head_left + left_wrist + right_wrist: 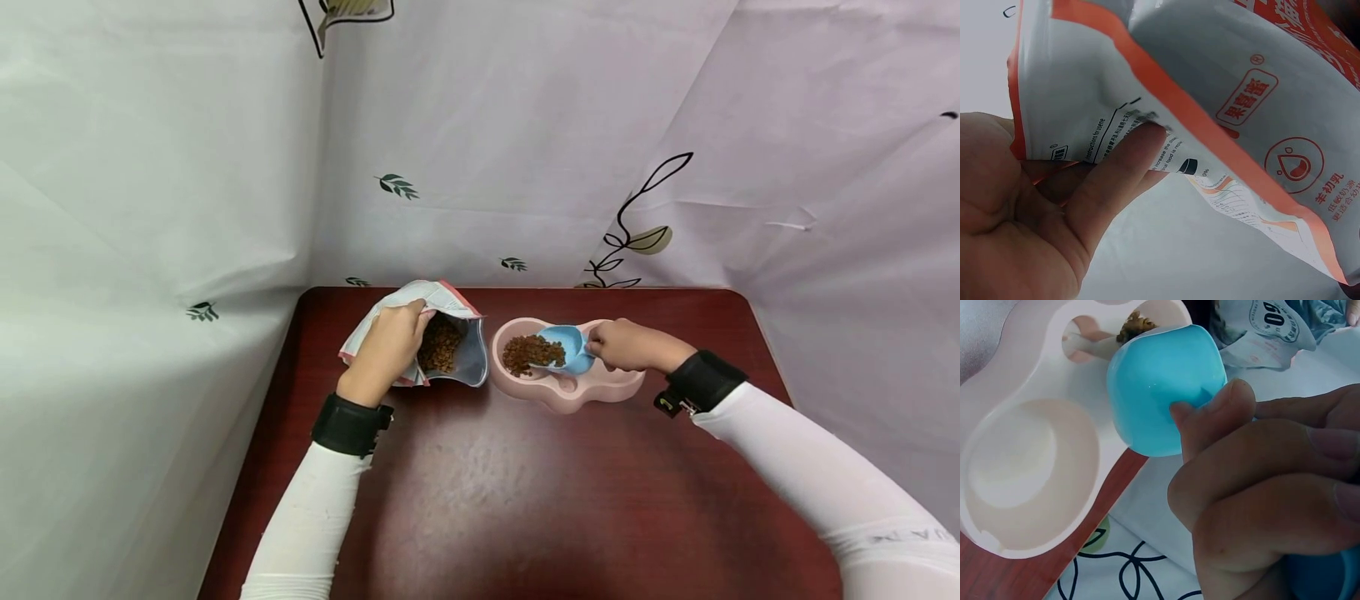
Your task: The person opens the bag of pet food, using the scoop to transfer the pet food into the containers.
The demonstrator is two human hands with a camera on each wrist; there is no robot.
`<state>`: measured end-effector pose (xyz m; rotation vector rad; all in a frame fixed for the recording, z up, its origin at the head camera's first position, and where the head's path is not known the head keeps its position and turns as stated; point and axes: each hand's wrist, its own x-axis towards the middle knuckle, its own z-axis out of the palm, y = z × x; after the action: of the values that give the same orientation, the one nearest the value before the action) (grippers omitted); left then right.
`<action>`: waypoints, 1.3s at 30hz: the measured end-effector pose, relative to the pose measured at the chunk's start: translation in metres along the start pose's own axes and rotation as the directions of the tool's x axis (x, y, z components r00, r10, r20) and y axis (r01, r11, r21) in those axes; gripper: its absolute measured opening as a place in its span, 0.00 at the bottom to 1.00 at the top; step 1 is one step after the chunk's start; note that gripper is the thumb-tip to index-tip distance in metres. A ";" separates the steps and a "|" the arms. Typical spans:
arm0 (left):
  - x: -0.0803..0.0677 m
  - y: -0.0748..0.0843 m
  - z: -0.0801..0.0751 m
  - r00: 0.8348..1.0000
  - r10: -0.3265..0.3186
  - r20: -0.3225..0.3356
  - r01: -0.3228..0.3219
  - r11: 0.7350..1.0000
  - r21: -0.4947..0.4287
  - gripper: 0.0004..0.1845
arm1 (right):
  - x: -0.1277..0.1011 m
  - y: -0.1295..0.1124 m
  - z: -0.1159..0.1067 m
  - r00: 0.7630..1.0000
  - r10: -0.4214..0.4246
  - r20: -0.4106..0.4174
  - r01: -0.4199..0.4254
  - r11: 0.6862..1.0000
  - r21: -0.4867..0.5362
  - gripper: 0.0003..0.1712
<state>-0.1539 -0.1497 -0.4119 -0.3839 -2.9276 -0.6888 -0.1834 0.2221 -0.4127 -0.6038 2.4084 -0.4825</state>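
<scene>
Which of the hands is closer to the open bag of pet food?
Left. The left hand grips the bag at its open rim, while the right hand is off beside it, holding the blue scoop over the pink bowl.

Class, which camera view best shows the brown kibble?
The head view: brown kibble fills the pink double bowl's left well under the blue plastic scoop. The right wrist view shows only a glimpse behind the scoop; the left wrist view shows none.
</scene>
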 end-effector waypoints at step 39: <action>0.000 0.003 0.001 0.999 -0.028 0.028 0.028 1.000 0.005 0.17 | -0.031 -0.009 -0.009 0.989 -0.090 -0.117 0.106 0.984 0.140 0.12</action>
<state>-0.1531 -0.1466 -0.4111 -0.3551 -2.9658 -0.6854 -0.1643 0.2331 -0.3870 -0.6488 2.4278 -0.7453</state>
